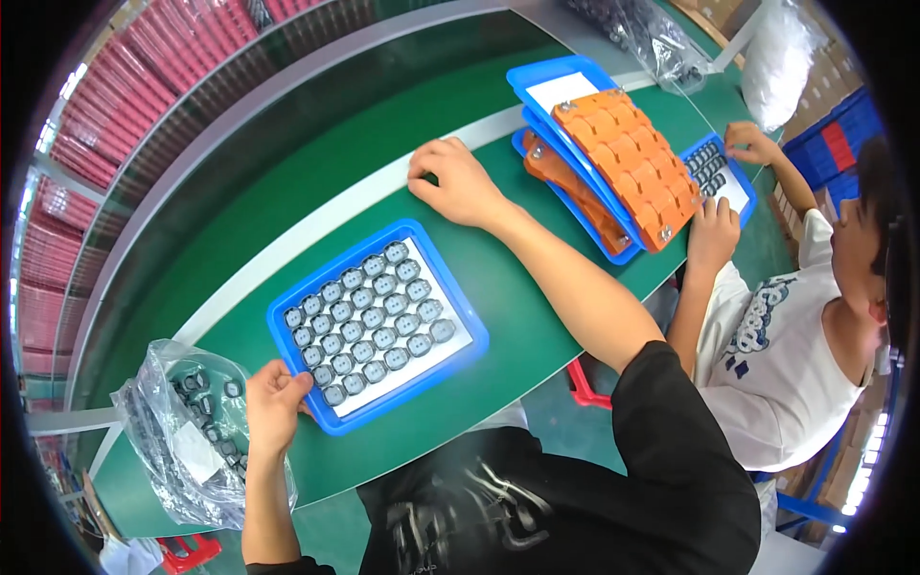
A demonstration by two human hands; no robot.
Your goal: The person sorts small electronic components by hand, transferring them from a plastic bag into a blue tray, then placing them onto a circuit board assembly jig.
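A blue tray (pixel 476 337) lies on the green table in front of me, lined with white and carrying rows of small grey-black plastic parts (pixel 362 299). At its lower left edge, my left hand (pixel 273 407) is closed on the rim, thumb on top; the other fingers are partly hidden. My right hand (pixel 458 182) rests beyond the tray at the pale rail, its fingers bent, thumb apart from them and nothing visible in its grasp. Beside my left hand lies a clear plastic bag (pixel 163 422) with more loose dark parts.
Right of my right forearm, blue trays (pixel 537 75) are stacked with orange moulded panels (pixel 628 153). A co-worker's hands (pixel 714 230) are at another blue tray (pixel 752 196) of dark parts. Another clear bag (pixel 652 43) lies at the far right, and a pale rail (pixel 287 244) borders the table.
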